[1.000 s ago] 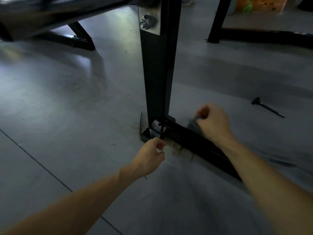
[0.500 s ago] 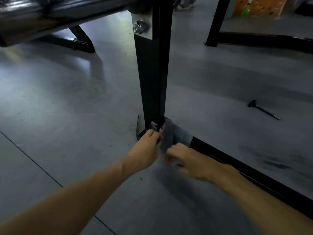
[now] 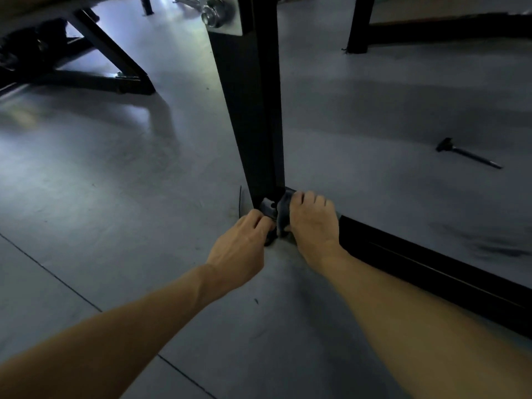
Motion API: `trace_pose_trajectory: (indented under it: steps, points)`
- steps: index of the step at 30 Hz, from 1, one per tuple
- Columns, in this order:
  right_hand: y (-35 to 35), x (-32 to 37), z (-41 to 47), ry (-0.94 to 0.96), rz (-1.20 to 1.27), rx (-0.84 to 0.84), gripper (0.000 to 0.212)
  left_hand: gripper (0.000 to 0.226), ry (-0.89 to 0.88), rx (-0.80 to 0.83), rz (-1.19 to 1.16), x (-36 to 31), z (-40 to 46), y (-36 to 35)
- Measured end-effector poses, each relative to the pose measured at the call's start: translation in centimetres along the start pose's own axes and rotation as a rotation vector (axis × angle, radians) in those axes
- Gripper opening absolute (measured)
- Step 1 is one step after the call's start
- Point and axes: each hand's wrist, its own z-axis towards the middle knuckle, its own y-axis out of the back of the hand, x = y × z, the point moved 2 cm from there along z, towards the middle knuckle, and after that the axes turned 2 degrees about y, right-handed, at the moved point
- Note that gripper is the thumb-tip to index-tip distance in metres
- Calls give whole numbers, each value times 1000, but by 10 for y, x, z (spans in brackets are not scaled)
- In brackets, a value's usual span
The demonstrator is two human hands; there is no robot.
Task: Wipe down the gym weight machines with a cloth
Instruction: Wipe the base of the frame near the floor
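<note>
Four items, largest first:
- black upright post (image 3: 250,110) standing on the grey floor (image 3: 115,174), joining a low base rail (image 3: 431,269)
- right hand (image 3: 312,223) pressing a dark cloth (image 3: 283,207) against the post's foot, fingers curled over it
- left hand (image 3: 241,249) lying just beside, fingertips pinching at the cloth's edge

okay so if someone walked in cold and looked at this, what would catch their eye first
First, the two bare hands meeting low at centre: the right hand presses a dark cloth against the foot of the black upright post, and the left hand is curled beside it at the post's base. Next, the shiny bolt high on the post, and a small dark pin-like tool lying alone on the grey floor to the right.
</note>
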Motion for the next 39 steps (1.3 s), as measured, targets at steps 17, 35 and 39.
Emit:
trace_pose_trajectory:
  steps: [17,35,39]
  points:
    - [6,-181,-158,-358,7,248,79,72,-410,308,312,-85,95,-49]
    - [-18,-181,-195,-187,-153,-195,50,100,-337,352,341,-85,97,-47]
    - [-24,-231,-256,-235,-238,-149,56,96,-250,405,395,-99,96,-47]
